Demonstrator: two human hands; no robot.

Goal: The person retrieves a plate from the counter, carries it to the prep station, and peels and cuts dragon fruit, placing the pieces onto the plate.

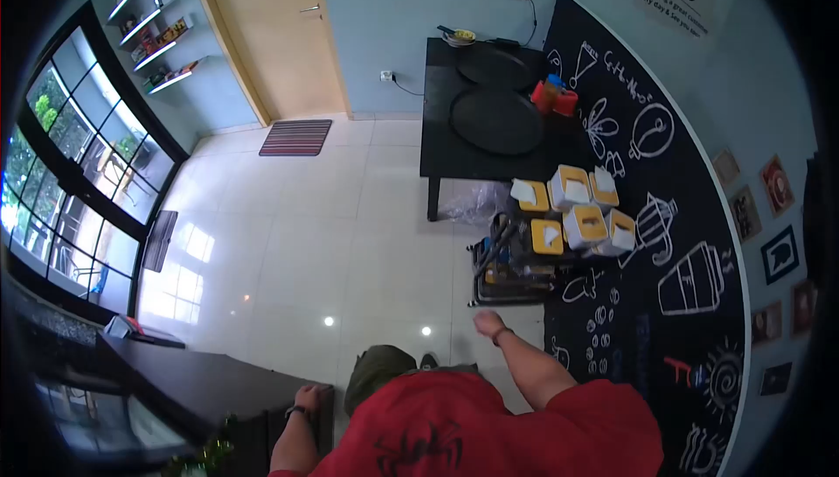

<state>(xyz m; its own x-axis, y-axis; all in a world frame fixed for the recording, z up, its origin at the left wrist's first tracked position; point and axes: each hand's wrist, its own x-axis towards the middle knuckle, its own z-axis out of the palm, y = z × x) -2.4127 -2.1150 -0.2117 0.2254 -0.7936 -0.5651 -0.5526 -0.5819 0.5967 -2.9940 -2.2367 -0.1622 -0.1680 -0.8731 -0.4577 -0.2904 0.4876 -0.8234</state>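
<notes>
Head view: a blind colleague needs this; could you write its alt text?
A person in red holds the right hand out near a cart and tissue boxes, the left hand at the edge of a dark counter. Ahead, a black table bears two round trays.

Has a pale blue wall at the far side, with a light wooden door and a striped mat before it. Shows glossy pale floor tiles, reflecting daylight and small ceiling lights. To the left, opens through black-framed glass panes onto greenery, near lit wall shelves. To the right, runs along a black chalk-drawn wall behind a black counter, with framed pictures beyond.
</notes>
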